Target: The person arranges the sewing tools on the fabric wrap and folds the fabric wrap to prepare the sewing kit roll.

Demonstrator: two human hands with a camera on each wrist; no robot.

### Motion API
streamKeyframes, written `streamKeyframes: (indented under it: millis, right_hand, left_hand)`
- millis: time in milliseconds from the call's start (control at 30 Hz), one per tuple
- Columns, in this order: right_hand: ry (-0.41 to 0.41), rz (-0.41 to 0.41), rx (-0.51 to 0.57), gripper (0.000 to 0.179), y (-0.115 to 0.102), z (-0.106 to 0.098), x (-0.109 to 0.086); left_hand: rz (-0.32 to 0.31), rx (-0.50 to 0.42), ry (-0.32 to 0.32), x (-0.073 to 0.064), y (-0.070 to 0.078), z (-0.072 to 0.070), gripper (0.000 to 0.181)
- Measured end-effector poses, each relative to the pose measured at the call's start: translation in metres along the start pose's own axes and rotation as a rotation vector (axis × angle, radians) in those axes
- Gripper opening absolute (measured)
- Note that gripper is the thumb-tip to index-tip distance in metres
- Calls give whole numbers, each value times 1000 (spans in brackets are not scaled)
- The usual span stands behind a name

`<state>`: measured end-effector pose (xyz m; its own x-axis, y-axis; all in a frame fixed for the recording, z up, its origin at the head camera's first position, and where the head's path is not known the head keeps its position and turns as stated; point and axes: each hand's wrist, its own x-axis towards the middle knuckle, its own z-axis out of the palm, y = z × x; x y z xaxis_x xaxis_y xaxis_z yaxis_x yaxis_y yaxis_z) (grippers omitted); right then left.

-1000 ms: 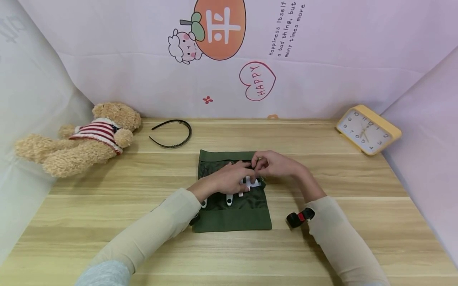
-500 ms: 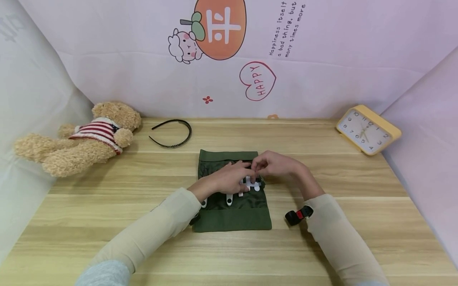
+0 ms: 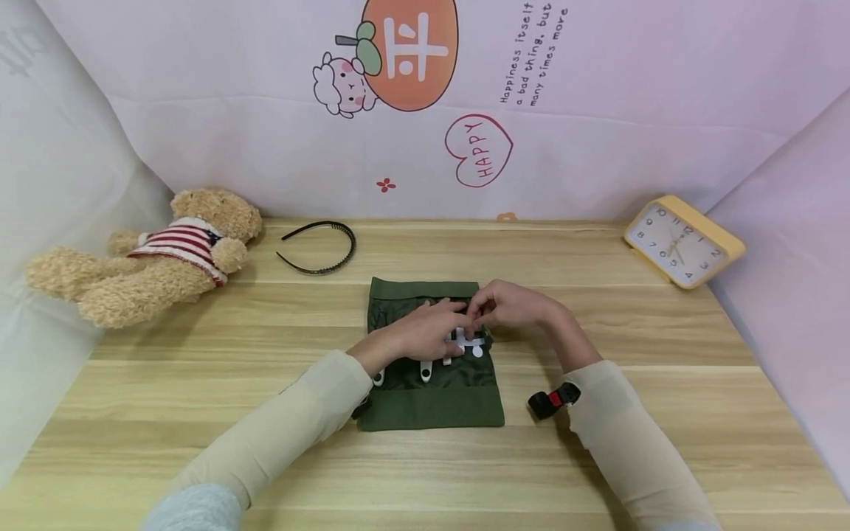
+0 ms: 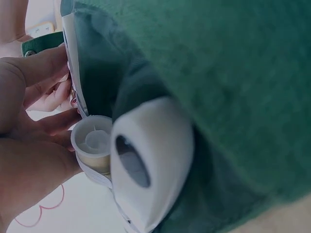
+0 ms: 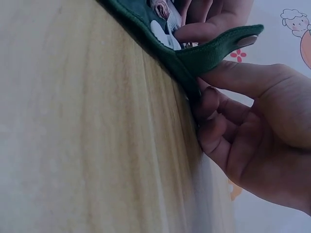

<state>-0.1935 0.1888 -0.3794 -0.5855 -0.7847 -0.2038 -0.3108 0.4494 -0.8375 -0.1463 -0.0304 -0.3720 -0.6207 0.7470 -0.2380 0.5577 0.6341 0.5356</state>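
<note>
A green pouch [image 3: 432,409] is lying spread on the wooden table [image 3: 265,450], in the middle and in front of the person, and both hands are working at its right side. The left hand [image 3: 421,332] is lying across the pouch with its fingers spread and mostly straight; they are touching the things near the right edge, but whether they are gripping anything I cannot tell. The right hand [image 3: 514,304] is pinching: its fingers are curling at the pouch edge, and its thumb is meeting a short green tab [image 5: 206,56], which is standing up from that edge. In the left wrist view, a round white tub [image 4: 94,141] is sitting just beside the left fingers, and a white piece with a dark oval [image 4: 160,155] is lying next to it. Farther back, a bear [image 3: 159,276] is reclining at left, a black headband [image 3: 350,251] is lying near it, and a yellow clock [image 3: 680,243] is standing tilted at right.
</note>
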Motion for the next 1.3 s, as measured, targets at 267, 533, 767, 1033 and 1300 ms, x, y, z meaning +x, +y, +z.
streamKeyframes:
  millis: [267,533,767,1033,1300]
  right_hand:
    - [177,27,-83,13,-4,2,-16]
    - [234,-14,-44,8,-5,2,-45]
    - [193,-4,-35,11,-10,10,-64]
    - [154,-63,-20,14,-17,23,-81]
    - [24,-40,-4,20,-14,36,-86]
  left_hand:
    - [69,-123,112,-9,-20,-6,24]
    - [36,-135,266,-36,-46,-19,23]
    - [-18,-106,332,-49,-62,-29,22]
    - [-89,-52,382,-50,-77,-40,21]
    - [-204,-66,404,-59,-91,-45,18]
